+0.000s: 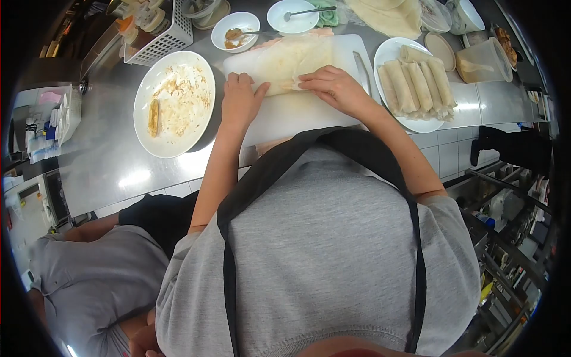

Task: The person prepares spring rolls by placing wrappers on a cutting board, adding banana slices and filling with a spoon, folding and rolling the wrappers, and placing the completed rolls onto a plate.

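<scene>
A pale, thin spring roll wrapper [285, 62] lies on the white cutting board [285, 119], its near edge folded up into a roll. At the left end of that fold is my left hand [242, 98], thumb and fingers closed about the edge. My right hand [336, 89] pinches the fold near its right end. What lies inside the fold is mostly hidden. To the left, a white plate [187, 134] holds brown crumbs and one banana strip [154, 118]. A knife [361, 72] rests along the board's right side.
Finished rolls [416, 86] are stacked on an oval plate [428, 126] at right. Behind the board stand a bowl of brown sugar [235, 37] and a bowl with a spoon [292, 18]. More wrappers [386, 18] lie behind. A white basket [160, 47] holds jars. Another person [107, 273] is at lower left.
</scene>
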The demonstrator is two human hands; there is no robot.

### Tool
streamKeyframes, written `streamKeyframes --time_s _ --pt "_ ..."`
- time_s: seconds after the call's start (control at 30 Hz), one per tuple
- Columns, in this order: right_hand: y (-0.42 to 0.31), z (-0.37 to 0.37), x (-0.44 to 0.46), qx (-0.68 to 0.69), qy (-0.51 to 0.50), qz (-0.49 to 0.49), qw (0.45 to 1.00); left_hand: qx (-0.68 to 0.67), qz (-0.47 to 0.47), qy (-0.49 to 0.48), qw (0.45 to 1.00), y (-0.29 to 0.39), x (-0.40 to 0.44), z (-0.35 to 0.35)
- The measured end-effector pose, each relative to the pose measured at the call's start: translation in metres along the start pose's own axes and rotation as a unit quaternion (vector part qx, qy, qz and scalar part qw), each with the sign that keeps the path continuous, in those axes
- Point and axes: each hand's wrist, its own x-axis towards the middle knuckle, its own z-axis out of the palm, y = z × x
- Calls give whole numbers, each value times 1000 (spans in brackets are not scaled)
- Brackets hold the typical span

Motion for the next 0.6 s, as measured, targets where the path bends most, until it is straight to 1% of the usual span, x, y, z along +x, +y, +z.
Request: streamKeyframes --time_s 0.03,0.07,0.13,0.17,0.23,0.27,0.33,0.37,0.43,0.47,0.53,0.6 --pt "0 0 1 -2 -3 -4 1000 -28 37 0 999 -5 2 3" --pt "1 0 1 -5 -7 -8 1000 -27 37 0 999 -9 4 7" --pt "1 -1 1 -3 -15 -4 1000 -95 2 -24 995 -6 7 4" --pt "1 -2 1 0 -25 -1 1000 -95 2 -24 995 -8 7 5" --pt "1 0 -3 -14 -28 4 1000 -163 -24 -16 986 -11 6 4" --pt "2 0 -3 -29 -31 7 999 -162 -24 -14 986 -13 5 3" --pt "4 2 -3 -24 -28 10 999 -274 -113 -65 953 -9 -8 -10" --pt "5 4 -4 -19 -26 13 999 -273 -115 -65 953 -6 -12 -15" --pt "3 2 -4 -23 -28 16 999 -416 -209 -90 881 -2 -17 -25" --pt "3 2 -4 -31 -30 20 999 -415 -209 -89 881 -3 -22 -25" --pt "3 3 -6 -36 -28 20 999 -447 -234 -132 853 -7 -30 -26" --pt "2 2 -6 -43 -25 23 998 -452 -245 -133 848 -7 -40 -30"
